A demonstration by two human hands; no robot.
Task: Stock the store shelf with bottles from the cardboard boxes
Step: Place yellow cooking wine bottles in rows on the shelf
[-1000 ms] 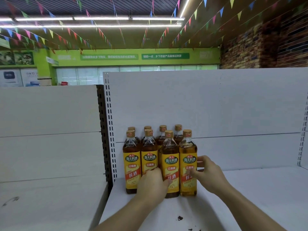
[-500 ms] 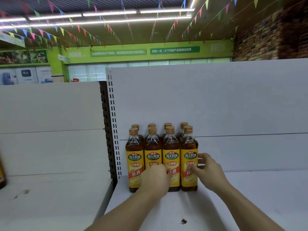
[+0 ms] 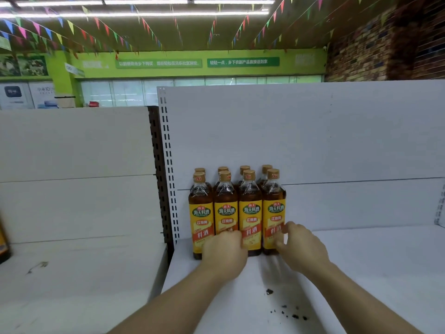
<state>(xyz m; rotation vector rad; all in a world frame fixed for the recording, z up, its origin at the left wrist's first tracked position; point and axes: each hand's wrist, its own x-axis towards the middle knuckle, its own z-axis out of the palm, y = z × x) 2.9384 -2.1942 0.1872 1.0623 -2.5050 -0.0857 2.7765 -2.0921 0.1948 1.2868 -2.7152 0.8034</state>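
Eight bottles (image 3: 237, 213) stand upright in two rows of four at the far left of the white shelf (image 3: 361, 261), the far row against the back panel (image 3: 313, 141) and the leftmost ones just beside the slotted upright (image 3: 166, 165). The left hand (image 3: 224, 249) sits against the lower label of the second near bottle (image 3: 225, 213) from the left. Its fingers are hidden, so I cannot tell whether it grips or merely presses. The right hand (image 3: 301, 247) lies on the lower label of the rightmost near bottle (image 3: 274, 208), fingers blurred, and whether they wrap it is just as unclear. The likely risk is a topple — the bottles are tall, narrow and packed touching, so a shove that lands too high or too sharp could tip one into its neighbours. The rightmost bottle has only bare shelf on its right, nothing to catch a lean that way. Dark crumbs (image 3: 289, 312) lie on the near shelf — a bottle dragged across them might catch and wobble. If these are glass, a fall could break one.
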